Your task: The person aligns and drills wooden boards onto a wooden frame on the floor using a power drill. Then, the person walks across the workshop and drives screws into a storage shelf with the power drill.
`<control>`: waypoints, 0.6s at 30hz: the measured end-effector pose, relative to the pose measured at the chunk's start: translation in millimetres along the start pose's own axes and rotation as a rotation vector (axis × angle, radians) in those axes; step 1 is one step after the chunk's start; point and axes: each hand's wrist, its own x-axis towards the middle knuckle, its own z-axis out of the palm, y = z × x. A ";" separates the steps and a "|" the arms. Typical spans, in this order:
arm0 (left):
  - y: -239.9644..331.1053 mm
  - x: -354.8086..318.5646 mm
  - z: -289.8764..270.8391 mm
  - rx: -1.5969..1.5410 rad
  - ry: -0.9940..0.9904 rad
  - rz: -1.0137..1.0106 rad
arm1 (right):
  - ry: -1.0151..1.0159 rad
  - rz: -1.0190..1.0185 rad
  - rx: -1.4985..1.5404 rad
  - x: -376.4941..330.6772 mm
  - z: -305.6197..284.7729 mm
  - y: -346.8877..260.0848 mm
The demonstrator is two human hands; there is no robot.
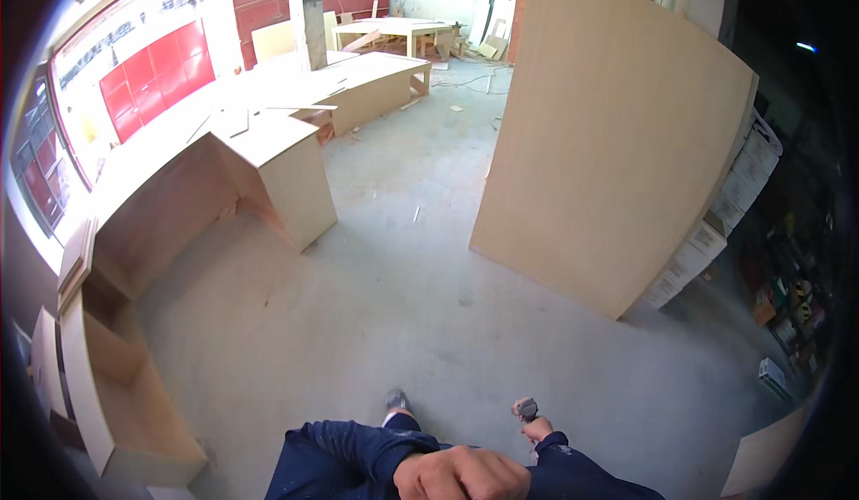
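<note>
My left hand (461,475) is close below me at the lower edge, its fingers curled in. Whatever it may hold is hidden under the knuckles. Farther right and lower down, my right hand (538,428) is closed around a small dark grey object (528,409) with a rounded end. Its exact kind is too small to make out. Both arms are in dark blue sleeves. One of my shoes (398,400) shows on the concrete floor (376,321) ahead of the left forearm.
Tall wooden panel (608,142) stands upright at right, white boxes (689,263) behind it. Long wooden counters (295,187) run along the left and back. An open wooden cabinet (134,411) stands at near left. A table (394,28) is far back, with scraps on the floor.
</note>
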 end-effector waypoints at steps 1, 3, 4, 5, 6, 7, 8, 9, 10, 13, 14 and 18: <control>11.7 -18.2 -28.2 0.064 0.002 -0.026 | 0.008 -0.002 0.005 25.0 -19.6 -33.4; 30.3 -3.1 -94.9 0.066 -0.024 -0.018 | 0.129 -0.001 0.069 63.1 -46.9 -95.0; 40.4 2.6 -127.2 0.071 -0.046 -0.011 | 0.134 0.006 0.075 81.1 -53.0 -113.2; 51.3 7.1 -159.7 0.067 -0.048 -0.016 | 0.074 0.005 0.051 98.7 -57.4 -128.9; 61.6 11.9 -192.9 0.057 -0.045 -0.023 | 0.031 -0.001 0.036 120.3 -71.2 -151.9; 70.8 18.4 -225.7 0.045 -0.038 -0.028 | -0.035 -0.032 -0.083 147.3 -66.4 -155.5; 75.8 25.0 -256.3 0.031 -0.027 -0.032 | -0.105 -0.052 -0.215 175.2 -68.6 -148.9; 81.9 30.4 -284.6 0.026 -0.010 -0.048 | -0.174 0.047 -0.136 178.9 -79.9 -172.1; 90.3 36.8 -311.0 0.022 0.012 -0.064 | -0.249 0.147 -0.056 175.7 -83.6 -186.5; 114.0 54.5 -387.8 -0.002 0.083 -0.156 | -0.230 0.269 0.023 149.9 -112.1 -252.3; 124.1 58.7 -414.8 -0.002 0.106 -0.192 | -0.244 0.281 0.030 164.4 -116.7 -266.6; 161.3 51.6 -551.9 0.192 0.150 -0.442 | -0.277 0.235 0.012 257.4 -123.8 -317.1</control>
